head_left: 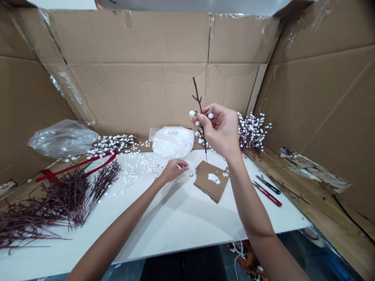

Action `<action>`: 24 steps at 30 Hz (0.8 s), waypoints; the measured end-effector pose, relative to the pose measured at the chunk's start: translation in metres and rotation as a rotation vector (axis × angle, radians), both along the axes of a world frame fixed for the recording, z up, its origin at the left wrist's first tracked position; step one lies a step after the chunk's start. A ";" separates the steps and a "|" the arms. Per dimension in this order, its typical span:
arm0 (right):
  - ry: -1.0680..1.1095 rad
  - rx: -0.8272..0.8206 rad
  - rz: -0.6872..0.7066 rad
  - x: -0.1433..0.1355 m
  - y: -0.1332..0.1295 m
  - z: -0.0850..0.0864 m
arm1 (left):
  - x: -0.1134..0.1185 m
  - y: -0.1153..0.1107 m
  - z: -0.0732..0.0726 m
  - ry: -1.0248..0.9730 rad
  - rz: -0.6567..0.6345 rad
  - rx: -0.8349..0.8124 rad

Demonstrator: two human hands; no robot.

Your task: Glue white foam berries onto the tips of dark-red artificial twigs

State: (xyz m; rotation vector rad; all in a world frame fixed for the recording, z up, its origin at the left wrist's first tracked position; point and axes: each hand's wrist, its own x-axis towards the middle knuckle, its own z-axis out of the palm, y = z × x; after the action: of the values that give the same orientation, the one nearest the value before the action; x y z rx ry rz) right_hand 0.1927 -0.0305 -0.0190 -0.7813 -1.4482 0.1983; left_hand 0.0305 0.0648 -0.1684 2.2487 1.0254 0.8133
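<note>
My right hand pinches a dark brown twig upright above a cardboard square. Several white balls sit on the twig's side shoots near my fingertips. The cardboard bears a white smear. Lower and to the left, my left hand hovers over the white table with thumb and fingertips close together; whatever is between them is too small to make out. Loose white balls lie scattered left of it. Behind it rests a plastic bag full of white balls.
Bare brown twigs with a red ribbon cover the table's left side. Finished-looking ball twigs stand back right, others lie back left by a clear bag. Red snips and black snips lie right. Cardboard walls surround the table.
</note>
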 end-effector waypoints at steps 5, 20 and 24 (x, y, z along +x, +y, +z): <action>0.049 -0.041 0.109 0.000 -0.004 0.002 | 0.013 -0.011 0.073 -0.524 0.069 -0.065; -0.078 0.000 0.059 -0.002 -0.013 0.007 | 0.043 -0.057 0.146 -1.220 -0.274 -0.318; -0.091 -0.003 0.034 -0.003 -0.013 0.006 | 0.041 -0.057 0.147 -1.217 -0.304 -0.325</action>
State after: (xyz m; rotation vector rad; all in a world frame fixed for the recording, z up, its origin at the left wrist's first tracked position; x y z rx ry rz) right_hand 0.1900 -0.0432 -0.0128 -0.7764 -1.5484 0.1930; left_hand 0.0717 0.0075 -0.0213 1.1768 0.1839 1.4330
